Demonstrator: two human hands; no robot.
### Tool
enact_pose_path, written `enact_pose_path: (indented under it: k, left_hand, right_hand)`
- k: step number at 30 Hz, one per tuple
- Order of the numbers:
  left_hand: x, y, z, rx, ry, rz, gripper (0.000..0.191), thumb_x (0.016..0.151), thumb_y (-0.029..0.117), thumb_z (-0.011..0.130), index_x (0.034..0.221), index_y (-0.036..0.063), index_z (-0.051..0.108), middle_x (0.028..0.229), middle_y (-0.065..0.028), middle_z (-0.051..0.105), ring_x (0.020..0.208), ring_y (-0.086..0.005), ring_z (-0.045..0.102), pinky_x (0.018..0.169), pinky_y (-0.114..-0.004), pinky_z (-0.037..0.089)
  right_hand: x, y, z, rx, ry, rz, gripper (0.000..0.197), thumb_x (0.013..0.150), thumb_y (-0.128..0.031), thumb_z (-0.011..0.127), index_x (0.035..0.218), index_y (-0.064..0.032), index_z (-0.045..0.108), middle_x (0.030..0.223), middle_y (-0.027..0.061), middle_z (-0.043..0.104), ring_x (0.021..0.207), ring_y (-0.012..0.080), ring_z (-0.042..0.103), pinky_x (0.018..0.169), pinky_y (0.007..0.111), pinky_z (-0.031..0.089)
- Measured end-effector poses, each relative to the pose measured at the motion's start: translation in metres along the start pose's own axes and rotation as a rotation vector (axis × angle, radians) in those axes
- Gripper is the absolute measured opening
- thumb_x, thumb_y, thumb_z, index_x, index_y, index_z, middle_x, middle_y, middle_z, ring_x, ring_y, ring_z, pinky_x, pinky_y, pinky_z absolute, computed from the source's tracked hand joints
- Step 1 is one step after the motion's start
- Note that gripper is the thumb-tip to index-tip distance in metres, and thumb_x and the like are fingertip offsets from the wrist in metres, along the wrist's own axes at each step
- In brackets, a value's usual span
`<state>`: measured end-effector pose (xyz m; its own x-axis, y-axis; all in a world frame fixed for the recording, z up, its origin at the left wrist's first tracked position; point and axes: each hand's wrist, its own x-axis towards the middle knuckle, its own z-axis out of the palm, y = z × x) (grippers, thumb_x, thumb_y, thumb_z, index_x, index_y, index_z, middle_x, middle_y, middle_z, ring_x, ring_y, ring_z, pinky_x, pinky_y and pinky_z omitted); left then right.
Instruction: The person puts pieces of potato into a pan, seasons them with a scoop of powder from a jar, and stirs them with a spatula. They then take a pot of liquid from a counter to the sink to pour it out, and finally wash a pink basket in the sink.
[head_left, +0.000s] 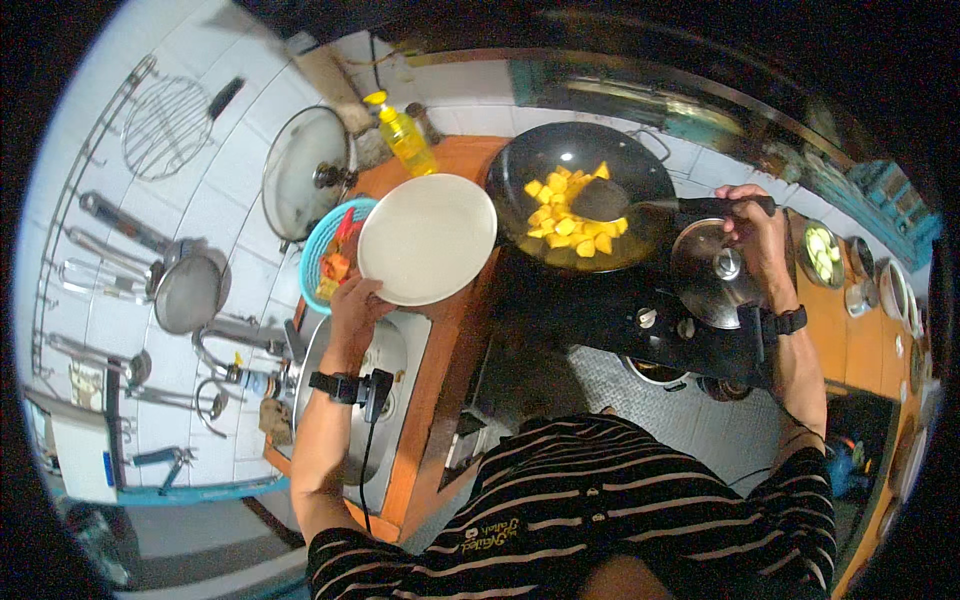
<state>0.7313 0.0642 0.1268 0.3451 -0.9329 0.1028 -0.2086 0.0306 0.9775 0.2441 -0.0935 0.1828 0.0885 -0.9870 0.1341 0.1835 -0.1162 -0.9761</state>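
Note:
My left hand (354, 319) grips the near edge of a white oval plate (427, 240), which bears no food. The plate hangs over the counter left of a black wok (517, 217). In my right hand (759, 232) is the dark handle of a spatula (600, 200). Its blade rests among yellow cubed pieces of food (559, 202) inside the wok, which look like potato. Oil seems to pool around the cubes. A metal lid with a round knob (694, 259) sits on the stove below my right hand.
A blue basket (311, 262) of cut vegetables stands behind the plate, near a yellow pump bottle (409, 146) and a leaning glass lid (300, 176). A steel sink (390, 345) lies under my left arm. A bowl of sliced green vegetable (823, 255) sits at the right.

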Motion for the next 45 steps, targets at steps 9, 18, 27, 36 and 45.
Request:
enact_pose_path:
  k: [9, 18, 27, 36, 45]
  left_hand:
    - [0.115, -0.006, 0.096, -0.423, -0.212, -0.294, 0.018, 0.073, 0.005, 0.049, 0.086, -0.0077, 0.053, 0.079, -0.0129, 0.057, 0.069, -0.0209, 0.058, 0.059, -0.030, 0.051]
    - [0.169, -0.007, 0.148, -0.026, -0.427, -0.256, 0.023, 0.073, 0.009, 0.049, 0.085, -0.0108, 0.052, 0.079, -0.0147, 0.056, 0.072, -0.0214, 0.059, 0.063, -0.030, 0.053]
    - [0.176, 0.026, 0.170, -0.144, -0.380, -0.308, 0.033, 0.070, 0.003, 0.045, 0.099, -0.0126, 0.048, 0.091, -0.0189, 0.054, 0.078, -0.0270, 0.058, 0.060, -0.033, 0.054]
    - [0.220, 0.041, 0.140, 1.064, -0.417, 0.468, 0.010, 0.064, 0.010, 0.051, 0.069, 0.0053, 0.058, 0.070, -0.0169, 0.057, 0.066, -0.0281, 0.058, 0.055, -0.035, 0.046]
    - [0.205, 0.091, 0.161, 1.192, -0.102, 0.351, 0.023, 0.067, 0.014, 0.049, 0.076, -0.0048, 0.058, 0.079, -0.0259, 0.056, 0.078, -0.0381, 0.056, 0.071, -0.042, 0.045]
  right_hand:
    - [-0.004, -0.003, 0.018, 0.036, 0.026, -0.029, 0.013, 0.069, 0.001, 0.045, 0.081, 0.0006, 0.051, 0.089, 0.0116, 0.060, 0.049, 0.0113, 0.051, 0.041, 0.020, 0.038]
    - [0.000, -0.002, 0.020, 0.020, 0.116, -0.036, 0.011, 0.069, 0.003, 0.046, 0.078, 0.0001, 0.052, 0.085, 0.0103, 0.060, 0.047, 0.0104, 0.050, 0.040, 0.020, 0.038]
    - [0.002, 0.000, 0.004, -0.049, 0.181, 0.020, 0.009, 0.069, 0.001, 0.048, 0.076, 0.0006, 0.052, 0.082, 0.0094, 0.061, 0.049, 0.0103, 0.050, 0.043, 0.020, 0.041]
    - [0.000, -0.029, 0.013, -0.397, -0.079, -0.171, 0.012, 0.066, 0.000, 0.047, 0.077, 0.0004, 0.053, 0.083, 0.0083, 0.060, 0.067, 0.0124, 0.054, 0.061, 0.023, 0.044]
    - [-0.030, -0.008, 0.036, -0.394, -0.240, -0.400, 0.010, 0.068, 0.006, 0.048, 0.076, -0.0005, 0.049, 0.091, 0.0084, 0.058, 0.080, 0.0161, 0.054, 0.072, 0.025, 0.043]
